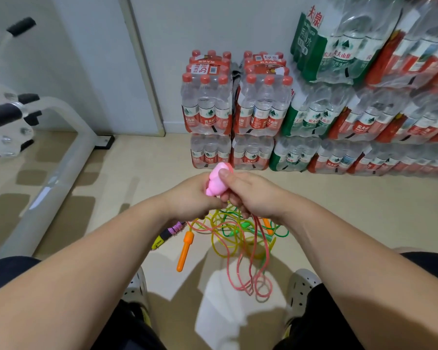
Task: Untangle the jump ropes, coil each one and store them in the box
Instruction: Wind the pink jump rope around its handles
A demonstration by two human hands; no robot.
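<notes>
Both my hands meet in the middle of the view around a pink jump-rope handle [216, 181]. My left hand [190, 195] grips it from the left, and my right hand [248, 194] holds it from the right with the thumb on top. A pink rope [240, 269] hangs from my hands in long loops down to the floor. Below lies a tangle of yellow rope [213, 231] and green rope [278, 233]. An orange handle [184, 251] lies at the tangle's left, beside a purple and yellow handle [166, 234]. No box is in view.
Shrink-wrapped packs of water bottles [261, 107] are stacked along the back wall and to the right. A white exercise-machine frame [58, 170] stands at left. My knees and two grey perforated shoes [301, 286] frame the beige floor below the ropes.
</notes>
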